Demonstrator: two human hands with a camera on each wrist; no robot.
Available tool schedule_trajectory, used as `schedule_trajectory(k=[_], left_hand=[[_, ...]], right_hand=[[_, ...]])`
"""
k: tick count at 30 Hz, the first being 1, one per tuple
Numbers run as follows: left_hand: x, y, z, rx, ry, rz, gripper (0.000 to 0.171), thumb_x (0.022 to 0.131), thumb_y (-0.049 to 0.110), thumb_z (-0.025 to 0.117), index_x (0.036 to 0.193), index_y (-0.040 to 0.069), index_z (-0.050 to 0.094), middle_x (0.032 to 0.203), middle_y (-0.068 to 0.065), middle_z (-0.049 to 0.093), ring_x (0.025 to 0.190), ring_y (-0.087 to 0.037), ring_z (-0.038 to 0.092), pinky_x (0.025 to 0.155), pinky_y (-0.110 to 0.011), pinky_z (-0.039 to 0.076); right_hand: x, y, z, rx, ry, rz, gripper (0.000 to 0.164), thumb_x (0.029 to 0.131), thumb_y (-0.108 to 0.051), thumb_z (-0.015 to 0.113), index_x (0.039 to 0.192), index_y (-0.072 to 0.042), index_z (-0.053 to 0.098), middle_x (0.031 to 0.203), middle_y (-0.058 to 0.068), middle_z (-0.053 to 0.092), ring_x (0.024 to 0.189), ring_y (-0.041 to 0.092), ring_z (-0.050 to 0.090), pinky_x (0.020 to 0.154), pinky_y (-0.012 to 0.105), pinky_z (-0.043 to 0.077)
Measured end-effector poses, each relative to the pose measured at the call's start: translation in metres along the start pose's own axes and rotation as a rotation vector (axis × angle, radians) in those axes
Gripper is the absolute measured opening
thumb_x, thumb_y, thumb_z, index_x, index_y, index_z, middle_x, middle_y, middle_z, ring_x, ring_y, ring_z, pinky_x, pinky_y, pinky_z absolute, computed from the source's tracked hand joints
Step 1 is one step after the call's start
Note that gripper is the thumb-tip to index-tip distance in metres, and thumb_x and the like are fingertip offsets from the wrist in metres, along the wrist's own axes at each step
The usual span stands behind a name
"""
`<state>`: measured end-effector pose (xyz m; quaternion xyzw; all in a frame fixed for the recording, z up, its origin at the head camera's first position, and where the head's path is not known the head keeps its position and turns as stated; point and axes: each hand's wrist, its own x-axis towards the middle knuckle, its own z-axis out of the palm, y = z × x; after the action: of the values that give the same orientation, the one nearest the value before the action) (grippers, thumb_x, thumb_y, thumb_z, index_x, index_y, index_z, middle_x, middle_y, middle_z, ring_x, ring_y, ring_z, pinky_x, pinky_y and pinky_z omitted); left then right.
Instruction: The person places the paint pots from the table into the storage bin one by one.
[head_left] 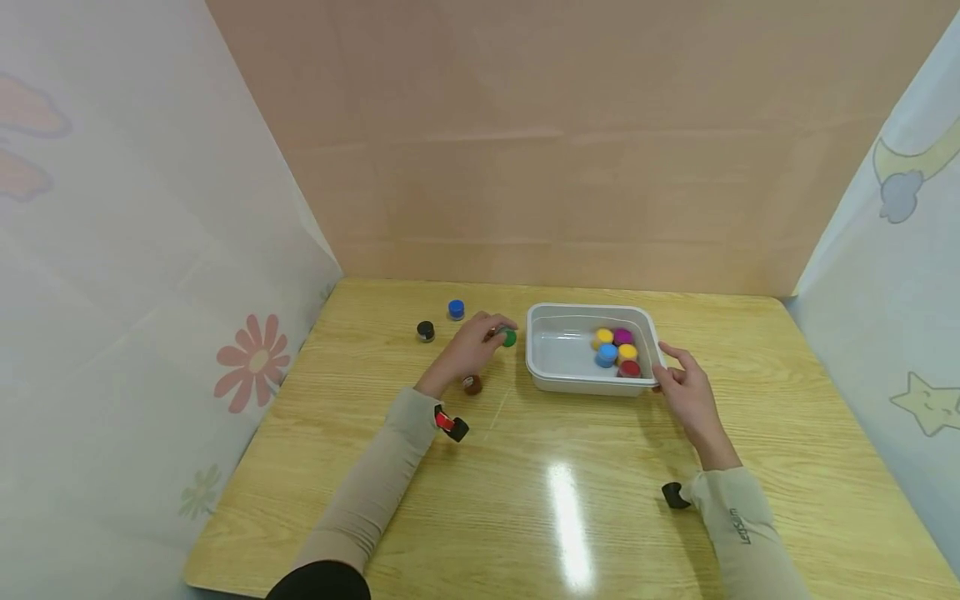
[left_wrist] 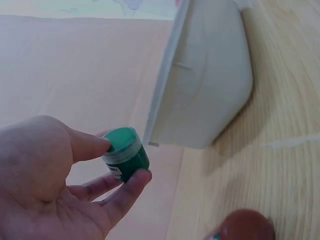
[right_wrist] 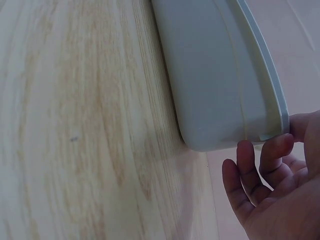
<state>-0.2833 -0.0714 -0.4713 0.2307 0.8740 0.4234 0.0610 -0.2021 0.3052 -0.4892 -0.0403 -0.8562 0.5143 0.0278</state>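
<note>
My left hand (head_left: 474, 343) pinches a small green paint jar (left_wrist: 126, 154) between thumb and fingers, just left of a white plastic tub (head_left: 551, 385). In the left wrist view the jar is tilted, its green lid facing up toward the thumb. My right hand (head_left: 682, 385) grips the tub's right rim, thumb above and fingers below, as the right wrist view shows. Inside the tub, several paint jars sit together on the right: yellow, purple, blue and a red jar (head_left: 629, 368). A brown paint jar (head_left: 472, 384) lies on the table beneath my left wrist.
Left of my left hand a black-lidded jar (head_left: 425, 331) and a blue-lidded jar (head_left: 456, 309) stand on the wooden table (head_left: 600, 442). A brown panel (head_left: 562, 150) rises behind the table, and pale patterned sheets (head_left: 135, 317) hang at both sides.
</note>
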Motion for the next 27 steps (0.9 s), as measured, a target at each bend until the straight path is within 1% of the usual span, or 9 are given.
schedule_trajectory(k=[4,8,12,15,17,19,21,24,27], left_hand=[[0.001,0.003,0.000,-0.191,-0.016,0.005,0.029,0.112,0.019,0.047,0.135,0.017,0.065,0.131,-0.011,0.056,0.113,-0.037,0.065,0.099,-0.049,0.056],[0.004,0.005,0.000,-0.391,-0.045,0.022,0.033,0.113,0.020,0.044,0.138,0.009,0.062,0.140,-0.011,0.054,0.119,-0.040,0.062,0.106,-0.056,0.051],[0.006,0.007,0.001,-0.462,-0.062,0.013,0.038,0.108,0.024,0.057,0.142,0.007,0.058,0.142,-0.006,0.056,0.121,-0.035,0.064,0.107,-0.050,0.052],[0.007,0.010,0.002,-0.462,-0.054,0.018,0.040,0.102,0.024,0.068,0.138,0.010,0.060,0.138,-0.005,0.058,0.113,-0.031,0.068,0.103,-0.047,0.055],[0.009,0.012,0.005,-0.458,-0.047,0.039,0.037,0.100,0.022,0.070,0.135,0.012,0.062,0.135,-0.006,0.058,0.107,-0.025,0.069,0.100,-0.046,0.056],[0.012,0.015,0.009,-0.449,-0.039,0.066,0.033,0.100,0.020,0.070,0.132,0.013,0.063,0.133,-0.007,0.058,0.103,-0.022,0.069,0.099,-0.049,0.057],[0.014,0.017,0.013,-0.444,-0.038,0.082,0.032,0.100,0.019,0.070,0.131,0.014,0.063,0.132,-0.007,0.059,0.103,-0.022,0.069,0.099,-0.052,0.057],[0.017,0.022,0.020,-0.394,-0.048,0.116,0.031,0.100,0.019,0.070,0.130,0.014,0.064,0.130,-0.007,0.061,0.105,-0.027,0.069,0.098,-0.049,0.058],[0.023,0.028,0.029,-0.317,-0.068,0.163,0.031,0.099,0.018,0.071,0.129,0.012,0.066,0.126,-0.007,0.063,0.105,-0.027,0.068,0.094,-0.034,0.059]], right_hand=[[0.000,0.000,0.000,0.003,0.000,0.005,0.058,0.110,-0.025,0.051,0.160,-0.004,0.034,0.077,0.007,0.069,0.076,0.009,0.068,0.070,0.022,0.055],[0.000,0.000,0.000,0.003,-0.003,0.004,0.058,0.110,-0.026,0.051,0.161,-0.004,0.033,0.083,0.011,0.072,0.077,0.008,0.068,0.071,0.022,0.055],[0.000,0.000,0.000,0.004,-0.006,0.002,0.058,0.110,-0.026,0.051,0.161,-0.004,0.033,0.082,0.006,0.071,0.077,0.009,0.068,0.071,0.023,0.055],[0.001,0.000,0.000,0.003,-0.007,0.004,0.059,0.110,-0.026,0.050,0.161,-0.004,0.032,0.078,0.003,0.069,0.077,0.009,0.068,0.069,0.024,0.055],[0.001,0.001,0.000,0.006,-0.007,0.005,0.059,0.110,-0.026,0.050,0.161,-0.004,0.032,0.076,0.004,0.068,0.077,0.009,0.068,0.065,0.025,0.053],[0.002,0.002,0.000,0.005,-0.007,0.007,0.059,0.110,-0.026,0.050,0.161,-0.004,0.031,0.075,0.004,0.068,0.077,0.008,0.068,0.061,0.025,0.051],[0.002,0.002,0.000,0.006,-0.006,0.005,0.059,0.110,-0.025,0.050,0.161,-0.004,0.032,0.074,0.004,0.068,0.076,0.008,0.068,0.059,0.027,0.049],[0.002,0.002,0.000,0.007,-0.004,0.001,0.059,0.110,-0.025,0.051,0.161,-0.004,0.032,0.073,0.004,0.067,0.076,0.008,0.068,0.058,0.026,0.048],[0.001,0.001,0.000,0.010,-0.001,-0.004,0.058,0.110,-0.025,0.051,0.161,-0.003,0.033,0.071,0.005,0.065,0.076,0.008,0.068,0.056,0.026,0.047]])
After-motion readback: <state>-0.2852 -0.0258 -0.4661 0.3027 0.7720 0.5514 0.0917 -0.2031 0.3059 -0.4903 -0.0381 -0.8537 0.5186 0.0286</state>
